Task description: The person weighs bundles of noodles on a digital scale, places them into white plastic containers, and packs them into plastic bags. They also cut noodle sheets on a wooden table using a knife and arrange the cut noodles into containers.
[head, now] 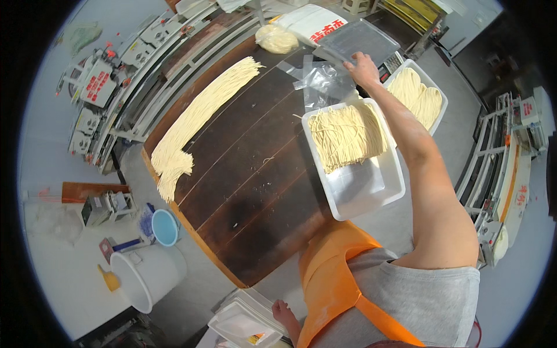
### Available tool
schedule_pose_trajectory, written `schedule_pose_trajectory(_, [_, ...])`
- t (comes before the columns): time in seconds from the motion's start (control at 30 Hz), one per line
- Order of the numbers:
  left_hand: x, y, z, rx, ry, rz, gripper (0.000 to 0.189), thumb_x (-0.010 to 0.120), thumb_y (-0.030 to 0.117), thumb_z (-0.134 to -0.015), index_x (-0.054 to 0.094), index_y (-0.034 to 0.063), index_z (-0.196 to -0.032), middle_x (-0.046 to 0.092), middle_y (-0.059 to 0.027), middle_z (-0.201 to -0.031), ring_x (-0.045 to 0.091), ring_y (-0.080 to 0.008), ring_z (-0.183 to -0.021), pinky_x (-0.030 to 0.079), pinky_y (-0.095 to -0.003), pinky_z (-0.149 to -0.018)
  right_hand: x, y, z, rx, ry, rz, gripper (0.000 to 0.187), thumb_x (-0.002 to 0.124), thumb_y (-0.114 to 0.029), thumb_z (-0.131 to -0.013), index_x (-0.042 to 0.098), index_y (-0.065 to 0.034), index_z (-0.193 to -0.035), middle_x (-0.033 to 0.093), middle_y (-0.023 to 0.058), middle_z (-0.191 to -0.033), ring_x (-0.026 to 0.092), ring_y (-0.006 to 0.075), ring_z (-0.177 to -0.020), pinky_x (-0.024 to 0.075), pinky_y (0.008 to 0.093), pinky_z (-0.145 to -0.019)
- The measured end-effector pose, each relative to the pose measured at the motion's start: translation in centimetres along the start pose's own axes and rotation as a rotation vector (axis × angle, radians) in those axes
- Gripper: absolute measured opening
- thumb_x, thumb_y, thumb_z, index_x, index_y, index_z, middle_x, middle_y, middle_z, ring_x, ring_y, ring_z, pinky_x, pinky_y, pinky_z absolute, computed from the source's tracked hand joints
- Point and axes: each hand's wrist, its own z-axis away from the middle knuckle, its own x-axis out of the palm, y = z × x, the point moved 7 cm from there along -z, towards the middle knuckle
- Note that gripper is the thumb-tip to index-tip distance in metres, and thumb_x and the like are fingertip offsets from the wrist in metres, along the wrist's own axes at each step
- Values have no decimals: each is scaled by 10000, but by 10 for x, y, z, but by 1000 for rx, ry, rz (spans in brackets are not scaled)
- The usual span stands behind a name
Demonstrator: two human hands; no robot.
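My right hand point(364, 69) reaches across to the near edge of a metal tray point(363, 40), beside a digital scale point(390, 67). Its fingers meet the tray's edge, but whether they grip it is unclear. Below that arm, a white plastic bin point(365, 185) holds a layer of pale noodles point(346, 135). A clear plastic bag point(328, 82) lies between the bin and the tray. Down at my left side, my left hand point(283, 312) hangs with curled fingers near stacked translucent plastic containers point(250, 317). Whether it touches them is hard to see.
A long strip of noodles point(204, 115) lies along the far side of the dark wooden table point(248, 191). Bagged dough or noodles point(276, 39) sit at the back. Another noodle bin point(441, 104) stands right. A blue bucket point(165, 227) and a white barrel point(150, 272) stand left.
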Motion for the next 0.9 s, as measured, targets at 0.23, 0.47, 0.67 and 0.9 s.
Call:
schedule_pose_trajectory(0.23, [5, 18, -11, 311, 6, -190, 302, 748, 186, -1021, 738, -47, -1212, 765, -105, -1037, 716, -213, -981, 576, -374, -902, 24, -176, 147, -411, -353, -525, 320, 743, -268, -1021, 749, -26, -1230, 751, 169, -1166, 747, 325, -1089, 596, 414, -911])
schedule_pose_trajectory(0.47, [48, 172, -18, 694, 0, -389, 430, 808, 267, -975, 703, 24, -1314, 685, -181, -1338, 641, -373, -1268, 509, -503, -1121, 57, -148, 541, -568, -1458, -384, 368, 697, -432, -1049, 790, -81, -1109, 776, 160, -1186, 749, 351, -1058, 595, 451, -940])
schedule_pose_trajectory(0.67, [134, 261, -49, 1263, -56, -730, 747, 850, 409, -922, 560, 69, -1521, 425, -245, -1624, 379, -437, -1556, 322, -657, -1269, 197, 26, 580, -653, -617, 269, 892, 655, -556, -1022, 371, -44, -1695, 396, 217, -1723, 354, 403, -1602, 170, 615, -1341])
schedule_pose_trajectory(0.9, [167, 239, -86, 1301, -65, -990, 917, 821, 488, -923, 415, 127, -1662, 306, -246, -1723, 254, -448, -1637, 180, -697, -1312, 313, 46, 543, -613, -638, 435, 814, 652, -534, -1015, 440, -63, -1644, 432, 195, -1702, 353, 394, -1604, 162, 611, -1344])
